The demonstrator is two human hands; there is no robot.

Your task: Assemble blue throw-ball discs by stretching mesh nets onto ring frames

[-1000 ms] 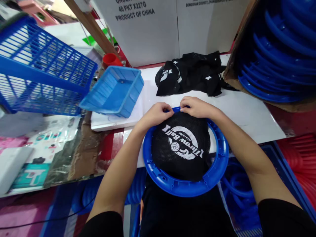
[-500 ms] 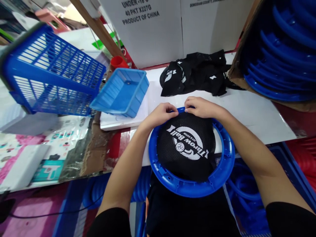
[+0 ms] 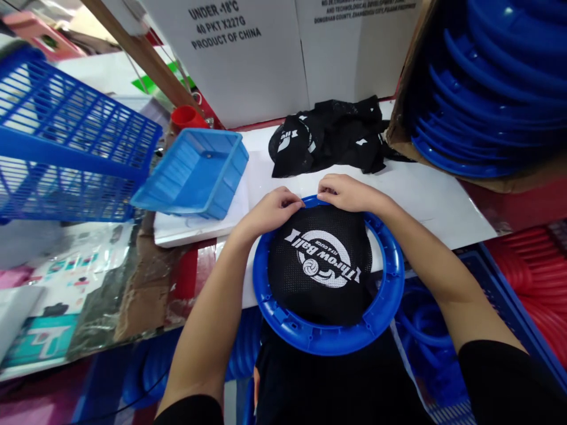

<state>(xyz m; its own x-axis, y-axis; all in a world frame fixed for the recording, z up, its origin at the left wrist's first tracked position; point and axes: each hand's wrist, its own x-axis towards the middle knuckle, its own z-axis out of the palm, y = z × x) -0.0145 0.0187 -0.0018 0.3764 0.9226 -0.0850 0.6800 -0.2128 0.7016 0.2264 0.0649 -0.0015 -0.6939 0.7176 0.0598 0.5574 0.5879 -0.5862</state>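
A blue plastic ring (image 3: 330, 343) rests at the table's near edge, partly over my lap. Inside it lies a round black mesh net (image 3: 287, 265) printed "Throw Ball" in white; a gap shows between net and ring on the right. At the ring's far rim my left hand (image 3: 280, 209) pinches the net's edge against the ring, thumb and fingers together. My right hand (image 3: 339, 192) does the same just to the right, fingers curled at the rim. The fingertips hide the exact spot where net and ring meet. Beyond the hands is a pile of black mesh nets (image 3: 332, 139).
A light blue bin (image 3: 190, 171) stands at the left, beside a red cup (image 3: 188, 117) and a blue slatted basket (image 3: 75, 130). At the right, a cardboard box (image 3: 403, 94) holds stacked blue rings (image 3: 482, 118). White cartons (image 3: 248, 71) close off the back.
The view has shifted slightly, so the surroundings sit farther left. Both hands remain at the ring's far rim in nearly the same pose.
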